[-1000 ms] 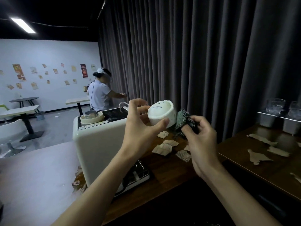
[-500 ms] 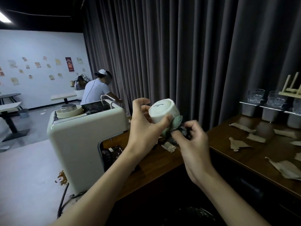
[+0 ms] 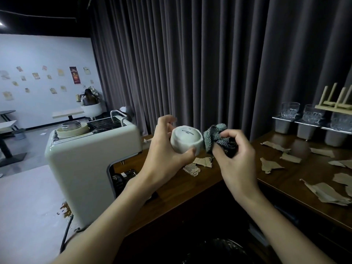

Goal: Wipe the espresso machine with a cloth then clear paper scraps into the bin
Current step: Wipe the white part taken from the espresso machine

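Espresso machine (image 3: 91,162): just one, cream-coloured, and it is standing at the left end of the dark wooden table (image 3: 182,191), to the left of both my grips and touching neither. I am also counting one white cup (image 3: 185,139), one grey-green checked cloth (image 3: 215,137), three glasses (image 3: 290,109) and three grey metal tubs (image 3: 282,127). Paper scraps (image 3: 202,161) are lying torn on the table: two just below the cup, and at least seven more spread over the right-hand stretch, well apart from the machine.

My left grip (image 3: 165,149) is curling round the cup, thumb pressing on its near side and fingers reaching behind it, and is holding it in the air with its base turned toward me. My right grip (image 3: 234,157) is pinching the bunched cloth between thumb and fingers, and the cloth is touching the cup's right side.

The tubs are standing in a row at the far right by the curtain (image 3: 190,63), each carrying one glass at its top; I cannot tell whether the glasses are holding anything. On the machine's top a cream ring (image 3: 73,131) is holding a small metal piece (image 3: 71,124).
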The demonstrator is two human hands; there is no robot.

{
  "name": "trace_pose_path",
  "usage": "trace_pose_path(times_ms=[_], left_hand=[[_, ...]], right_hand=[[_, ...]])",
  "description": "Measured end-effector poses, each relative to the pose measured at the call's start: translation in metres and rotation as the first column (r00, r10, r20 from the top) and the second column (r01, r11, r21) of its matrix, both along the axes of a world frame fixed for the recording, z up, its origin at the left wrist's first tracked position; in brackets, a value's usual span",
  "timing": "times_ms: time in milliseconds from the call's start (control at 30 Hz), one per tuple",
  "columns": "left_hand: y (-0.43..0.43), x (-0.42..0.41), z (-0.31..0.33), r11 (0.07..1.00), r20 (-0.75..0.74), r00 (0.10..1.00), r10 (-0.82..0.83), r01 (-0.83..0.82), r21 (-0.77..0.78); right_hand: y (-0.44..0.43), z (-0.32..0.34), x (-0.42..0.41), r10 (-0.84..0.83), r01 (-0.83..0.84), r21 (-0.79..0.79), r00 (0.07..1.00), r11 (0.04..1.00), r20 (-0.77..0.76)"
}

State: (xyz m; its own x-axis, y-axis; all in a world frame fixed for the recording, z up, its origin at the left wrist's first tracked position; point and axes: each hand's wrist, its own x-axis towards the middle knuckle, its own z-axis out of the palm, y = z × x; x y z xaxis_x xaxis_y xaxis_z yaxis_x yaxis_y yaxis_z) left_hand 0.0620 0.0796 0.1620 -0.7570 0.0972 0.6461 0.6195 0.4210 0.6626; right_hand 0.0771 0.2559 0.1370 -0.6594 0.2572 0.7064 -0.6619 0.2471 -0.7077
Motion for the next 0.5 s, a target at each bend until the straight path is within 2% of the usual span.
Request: trace_pose_path(times_ms=[67,133,500], left_hand=[[0.003,0.002,-0.003,1.0,0.023,1.0,0.006,-0.006,-0.018],[0.005,0.003,-0.004,1.0,0.038,0.999,0.003,-0.002,-0.005],[0.0,0.012,-0.016,0.999,0.063,0.997,-0.042,0.04,0.03]], right_hand=[[0.0,0.003,-0.001,0.002,0.0,0.082,1.0,0.997,-0.025],[-0.001,0.003,-0.001,0.051,-0.053,0.136,0.999,0.989,0.016],[-0.004,-0.008,-0.002,0.236,-0.258,0.122,0.957,0.958,0.17]])
